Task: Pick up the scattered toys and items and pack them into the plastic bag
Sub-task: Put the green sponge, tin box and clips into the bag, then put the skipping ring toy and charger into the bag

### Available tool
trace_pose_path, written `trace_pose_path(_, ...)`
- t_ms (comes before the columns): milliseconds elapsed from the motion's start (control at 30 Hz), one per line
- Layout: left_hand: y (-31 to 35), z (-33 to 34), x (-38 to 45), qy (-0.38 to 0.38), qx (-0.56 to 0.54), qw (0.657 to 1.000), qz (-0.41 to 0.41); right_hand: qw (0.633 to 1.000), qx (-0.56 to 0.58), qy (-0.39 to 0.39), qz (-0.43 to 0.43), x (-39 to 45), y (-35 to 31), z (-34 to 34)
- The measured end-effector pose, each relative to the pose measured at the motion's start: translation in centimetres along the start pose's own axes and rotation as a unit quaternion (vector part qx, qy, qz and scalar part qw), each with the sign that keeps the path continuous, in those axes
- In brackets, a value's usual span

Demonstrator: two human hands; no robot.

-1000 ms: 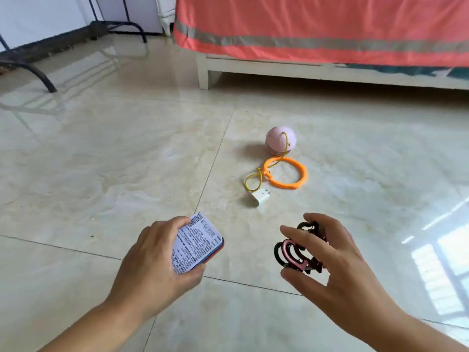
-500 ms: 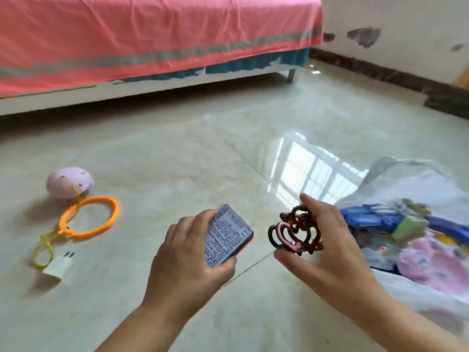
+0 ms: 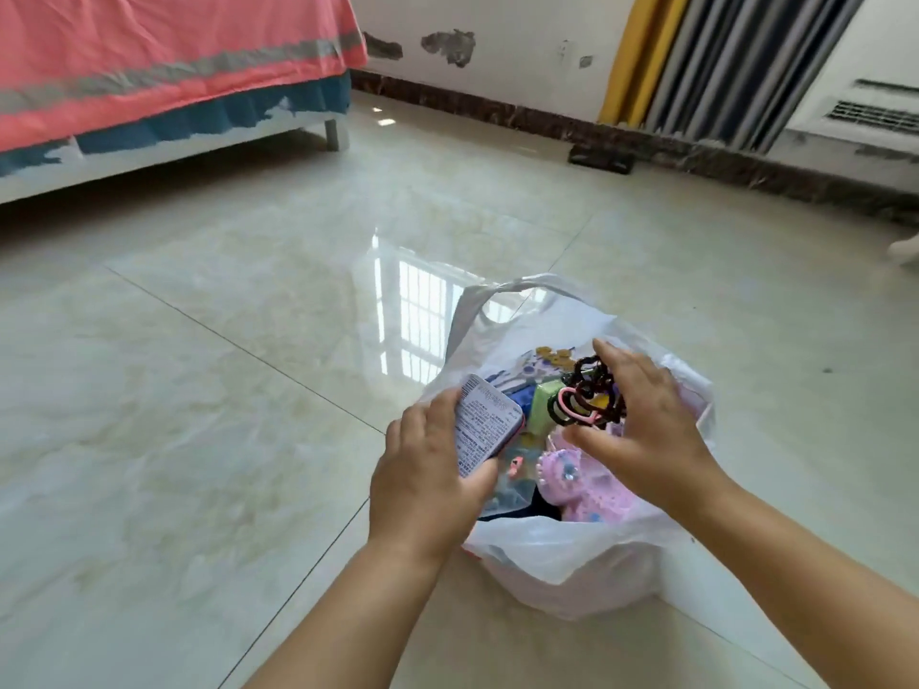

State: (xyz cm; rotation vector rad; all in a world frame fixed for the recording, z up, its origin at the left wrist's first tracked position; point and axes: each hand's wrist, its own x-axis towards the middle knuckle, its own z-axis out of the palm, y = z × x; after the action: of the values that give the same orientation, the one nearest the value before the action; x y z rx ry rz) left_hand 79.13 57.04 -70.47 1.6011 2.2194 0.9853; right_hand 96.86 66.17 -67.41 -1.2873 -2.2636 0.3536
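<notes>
A translucent white plastic bag [image 3: 562, 554] stands open on the tiled floor, holding a pink knitted toy [image 3: 582, 484], a green block [image 3: 542, 405] and other colourful items. My left hand [image 3: 427, 474] grips a small flat tin [image 3: 485, 420] with a printed label, held over the bag's left rim. My right hand [image 3: 641, 430] holds a bunch of hair claw clips [image 3: 589, 395], dark brown and pink, just above the bag's open mouth.
A bed [image 3: 149, 82] with a coral cover stands at the back left. A dark baseboard runs along the far wall, with a small black object [image 3: 601, 159] on the floor by it. Striped curtains [image 3: 721, 67] hang at the back right.
My view has swung right from the ball, orange ring and charger to the bag. Both hands have carried the tin and the clips over the bag's opening.
</notes>
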Motion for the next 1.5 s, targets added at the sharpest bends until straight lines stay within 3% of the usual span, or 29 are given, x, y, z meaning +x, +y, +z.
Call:
trace_pose_path(133,1.8,3.9,2.9,-0.013,0.022,1.0,-0.009,0.999,-0.015,-0.003,0.042,2.1,2.7,0.5)
trace_pose_path(333,2.4,7.3,4.2,-0.051,-0.048,0.997,-0.033,0.996,-0.028,-0.022,0.076,2.7,5.0,1.8)
trace_pose_path(667,0.7,4.0,2.0,-0.058,-0.01,0.998,-0.024,1.0,-0.004,0.011,0.026,1.0,2.0,1.3)
trace_pose_path(967,-2.1,-7.3,-4.0,-0.052,0.019,0.997,-0.049,0.996,0.082,-0.006,-0.043,-2.5,-7.7,0.7)
trace_pose_path(1233,-7.0,-21.6,-14.2,-0.021,0.06,0.986,-0.155,0.972,0.149,-0.143,-0.114,-7.2,-20.9,0.0)
trace_pose_path(1500,-9.1,-35.7,-26.5,0.058,0.073,0.954,-0.286,0.953,0.148,-0.191,-0.182,-10.1,-32.5,-3.6)
